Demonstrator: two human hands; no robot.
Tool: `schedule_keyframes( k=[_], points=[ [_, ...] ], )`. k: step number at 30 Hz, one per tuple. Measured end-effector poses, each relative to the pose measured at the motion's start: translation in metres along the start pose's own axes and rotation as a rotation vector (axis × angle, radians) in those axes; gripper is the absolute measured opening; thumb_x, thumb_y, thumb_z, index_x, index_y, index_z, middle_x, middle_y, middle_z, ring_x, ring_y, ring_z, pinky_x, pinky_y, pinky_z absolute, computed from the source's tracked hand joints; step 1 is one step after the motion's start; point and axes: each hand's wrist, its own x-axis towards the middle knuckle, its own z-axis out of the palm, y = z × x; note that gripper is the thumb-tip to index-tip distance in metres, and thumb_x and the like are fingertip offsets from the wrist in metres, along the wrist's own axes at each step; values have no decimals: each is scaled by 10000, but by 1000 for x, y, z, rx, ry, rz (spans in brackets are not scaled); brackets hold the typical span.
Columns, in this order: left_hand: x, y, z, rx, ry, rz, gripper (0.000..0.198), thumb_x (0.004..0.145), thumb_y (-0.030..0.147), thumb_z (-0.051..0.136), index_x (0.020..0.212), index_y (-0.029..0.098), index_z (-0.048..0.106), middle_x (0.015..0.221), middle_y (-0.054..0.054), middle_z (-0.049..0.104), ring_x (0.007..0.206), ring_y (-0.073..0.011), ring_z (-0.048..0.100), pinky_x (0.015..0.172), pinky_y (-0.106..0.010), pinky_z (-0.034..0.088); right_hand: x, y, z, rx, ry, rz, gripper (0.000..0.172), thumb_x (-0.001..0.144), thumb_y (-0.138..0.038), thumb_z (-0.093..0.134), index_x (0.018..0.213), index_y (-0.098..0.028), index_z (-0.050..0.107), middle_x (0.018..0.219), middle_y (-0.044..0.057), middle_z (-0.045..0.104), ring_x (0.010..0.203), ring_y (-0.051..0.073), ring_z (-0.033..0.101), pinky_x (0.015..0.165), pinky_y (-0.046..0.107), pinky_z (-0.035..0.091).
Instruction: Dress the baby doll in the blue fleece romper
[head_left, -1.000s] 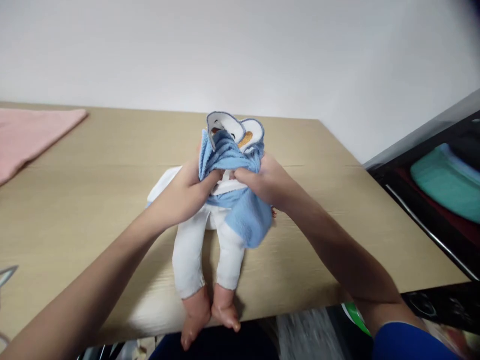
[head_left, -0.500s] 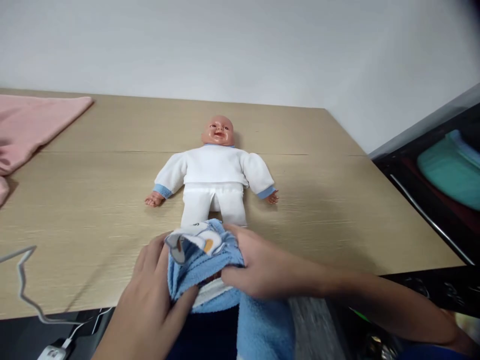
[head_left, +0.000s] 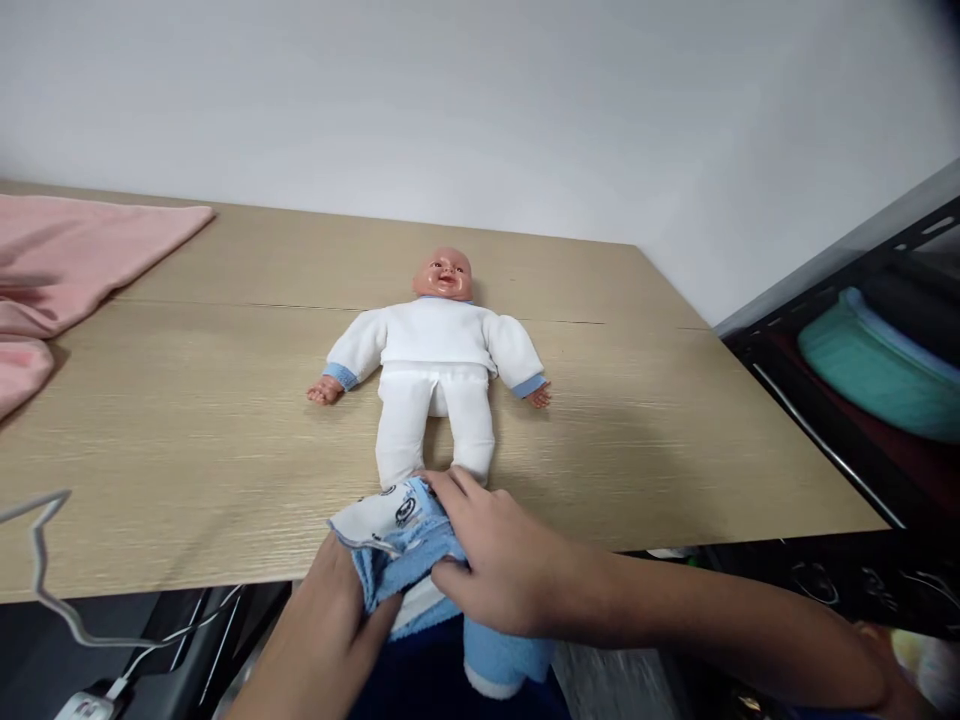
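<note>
A baby doll (head_left: 439,335) in a white top and white trousers lies face up on the table, its feet hidden at the near edge. Over its feet is a bunched blue terry baby garment (head_left: 409,560) with a white printed patch. My left hand (head_left: 330,600) grips the garment's left side, thumb inside the opening. On the right side, my right hand (head_left: 495,550) pinches the edge, fingers close to the doll's lower leg. A tube-shaped part with a white end hangs below the table edge.
A pink cloth (head_left: 90,255) lies on the table (head_left: 225,420) at the left. A grey cable (head_left: 45,570) stands at the near left, with a white plug (head_left: 86,705) below. At the right a dark shelf holds a green fabric item (head_left: 877,355).
Both hands and the garment have shifted slightly down the doll's legs, so more of the white trousers shows. The garment's hanging part has swung up and inward. The view has moved a little.
</note>
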Motion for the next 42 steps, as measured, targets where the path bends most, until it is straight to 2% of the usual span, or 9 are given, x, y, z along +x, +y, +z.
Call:
schedule_keyframes(
  k=[7, 12, 16, 24, 28, 31, 34, 38, 42],
  points=[
    [31, -4, 5, -411, -8, -299, 490, 1003, 605, 613, 1281, 203, 657, 1381, -237, 778, 1351, -442, 734, 1201, -662, 566, 18, 15, -1, 55, 97, -10, 830, 910, -248, 646, 1709, -191, 428, 1537, 173, 557, 1233, 378, 695, 1106, 611, 567],
    [53, -5, 4, -597, 101, -401, 558, 915, 627, 712, 1277, 213, 615, 1454, -223, 751, 1416, -432, 693, 1268, -635, 511, 35, 22, -10, 107, 203, -52, 719, 894, -216, 666, 1600, -185, 538, 1513, 163, 558, 1256, 357, 674, 1142, 594, 547],
    [65, -2, 1, -652, 150, -405, 597, 936, 651, 726, 1337, 225, 605, 1625, -196, 659, 1532, -415, 609, 1341, -604, 439, 39, 26, -17, 175, 200, -66, 631, 868, -214, 696, 1490, -191, 597, 1433, 142, 590, 1249, 344, 662, 1151, 584, 546],
    [64, 5, -7, -704, 76, -359, 452, 870, 493, 863, 1179, 239, 653, 1358, -170, 819, 1261, -390, 802, 1079, -485, 680, 34, 26, -18, 275, 177, -40, 1003, 818, -204, 760, 1754, -209, 400, 1506, 146, 595, 1342, 350, 649, 1228, 583, 510],
    [61, 1, -8, -650, 69, -231, 473, 902, 367, 833, 1325, 235, 667, 1394, -140, 800, 1230, -339, 802, 1019, -429, 686, 33, 24, -17, 302, 191, -48, 1107, 780, -186, 799, 1790, -211, 346, 1494, 149, 624, 1293, 325, 695, 1173, 528, 547],
    [66, -8, -14, -559, 111, -158, 412, 973, 345, 761, 1356, 225, 666, 1362, -117, 785, 1185, -291, 779, 993, -378, 653, 37, 22, -20, 292, 232, -101, 801, 815, -233, 814, 1580, -182, 583, 1387, 127, 717, 1241, 318, 714, 1104, 489, 553],
    [75, -13, -25, -493, 84, -145, 297, 1019, 352, 715, 1282, 215, 685, 1243, -89, 784, 1090, -256, 755, 934, -335, 608, 44, 23, -25, 280, 269, -82, 344, 843, -293, 817, 1150, -208, 686, 1024, 26, 778, 908, 241, 719, 812, 374, 529],
    [90, -12, -36, -487, 123, -82, 329, 998, 329, 733, 1303, 220, 675, 1385, -90, 725, 1311, -286, 681, 1108, -359, 526, 57, 31, -31, 173, 330, -141, 229, 822, -255, 802, 992, -228, 651, 874, -11, 733, 763, 196, 634, 698, 338, 415],
    [107, -16, -43, -571, 48, -128, 248, 934, 325, 766, 1128, 230, 645, 987, -1, 730, 895, -218, 704, 796, -288, 563, 68, 40, -41, 82, 345, -289, 244, 856, -315, 846, 866, -230, 617, 854, -1, 708, 768, 197, 616, 716, 347, 426]
  ],
)
